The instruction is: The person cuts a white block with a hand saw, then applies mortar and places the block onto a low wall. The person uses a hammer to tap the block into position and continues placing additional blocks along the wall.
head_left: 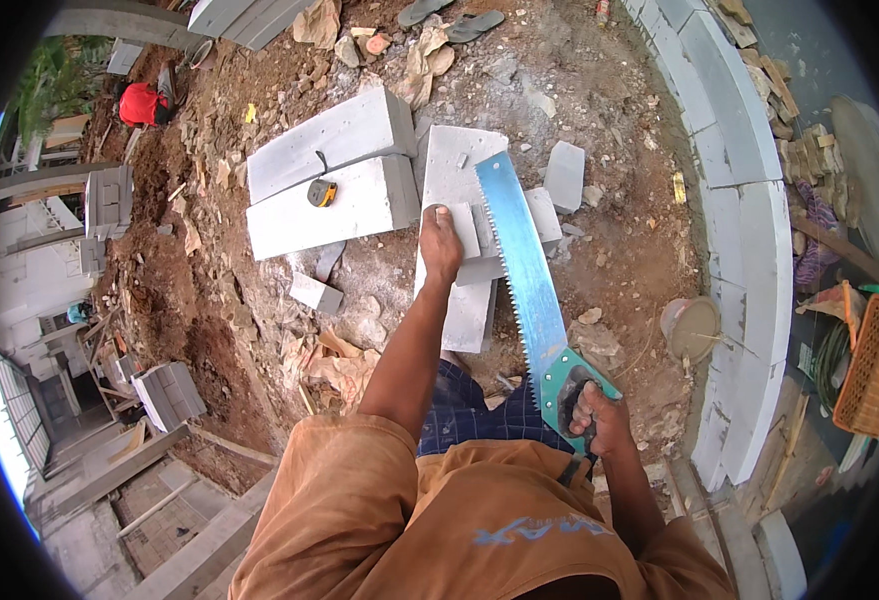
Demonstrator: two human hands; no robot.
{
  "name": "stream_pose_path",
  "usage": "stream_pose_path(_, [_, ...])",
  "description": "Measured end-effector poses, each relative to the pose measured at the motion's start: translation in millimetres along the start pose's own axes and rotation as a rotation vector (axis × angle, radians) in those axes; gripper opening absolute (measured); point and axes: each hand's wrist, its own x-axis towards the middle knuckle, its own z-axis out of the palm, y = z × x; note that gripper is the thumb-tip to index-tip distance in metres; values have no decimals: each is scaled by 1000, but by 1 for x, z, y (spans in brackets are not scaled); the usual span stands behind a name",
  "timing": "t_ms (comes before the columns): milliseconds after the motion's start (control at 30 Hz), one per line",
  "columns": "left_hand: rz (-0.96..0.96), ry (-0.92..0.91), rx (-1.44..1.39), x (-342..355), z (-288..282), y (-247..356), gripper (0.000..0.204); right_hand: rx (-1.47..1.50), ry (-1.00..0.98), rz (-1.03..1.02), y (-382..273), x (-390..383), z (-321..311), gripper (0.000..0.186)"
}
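My right hand [602, 420] is wrapped around the green and black handle of a handsaw [521, 255]. Its long bluish toothed blade points away from me and lies over the right side of some pale lightweight concrete blocks. My left hand [441, 245] presses against a small cut block [464, 230] on top of a long white block [462, 155]; some of its fingers are hidden. To the left, two large white blocks [334, 150] lie side by side, with a yellow and black tape measure [321, 193] on the nearer one. An offcut [564, 177] lies right of the saw tip.
A low curved block wall [747, 240] runs along the right, with a bucket [691, 327] beside it and an orange basket [867, 370] beyond. Rubble and torn paper [344, 372] litter the dirt. A person in red [142, 104] is at the far left. Sandals [474, 27] lie at the top.
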Motion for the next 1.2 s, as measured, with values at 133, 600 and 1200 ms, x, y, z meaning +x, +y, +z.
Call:
stream_pose_path(133, [-129,-90,22,-9,0,-4,47,56,-103,-53,-24,61,27,61])
stream_pose_path(600, [-50,63,-75,-23,-3,-15,45,125,-177,24,-20,92,53,63])
stream_pose_path(1200, [-9,60,-9,-36,-3,-12,43,-650,28,-666,16,5,2,54])
